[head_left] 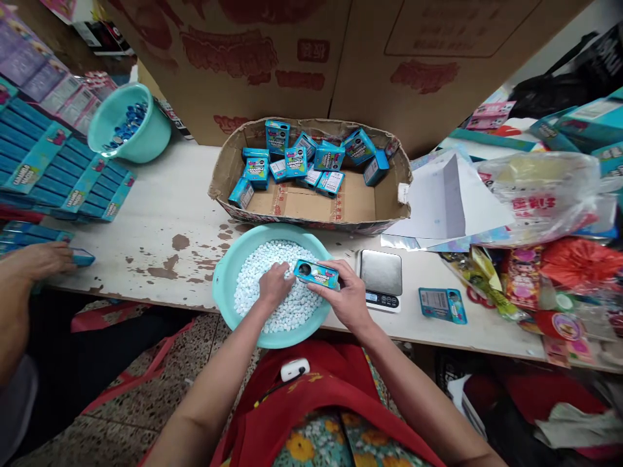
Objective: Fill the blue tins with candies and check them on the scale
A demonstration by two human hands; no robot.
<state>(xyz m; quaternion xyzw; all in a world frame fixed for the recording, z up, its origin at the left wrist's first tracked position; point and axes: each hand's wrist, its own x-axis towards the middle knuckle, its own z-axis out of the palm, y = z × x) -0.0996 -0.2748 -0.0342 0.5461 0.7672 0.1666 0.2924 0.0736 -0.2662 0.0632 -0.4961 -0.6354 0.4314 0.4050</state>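
A turquoise basin (224, 263) full of small white candies (253, 285) sits at the table's front edge. My left hand (276, 285) is over the candies, fingers curled together close to the left end of a small blue candy box (318, 274). White candies are at its fingertips, partly hidden by the fingers. The box lies on its side above the basin, a dark round opening showing at its left end. My right hand (348, 292) grips its right end between thumb and fingers.
Behind the basin, a cut-down cardboard box (360, 207) holds several blue candy boxes. To the right are a digital scale (382, 272) and a flattened blue box (442, 305). Another person's hand (48, 258) works at left, near stacked blue boxes (48, 162) and a second basin (156, 133).
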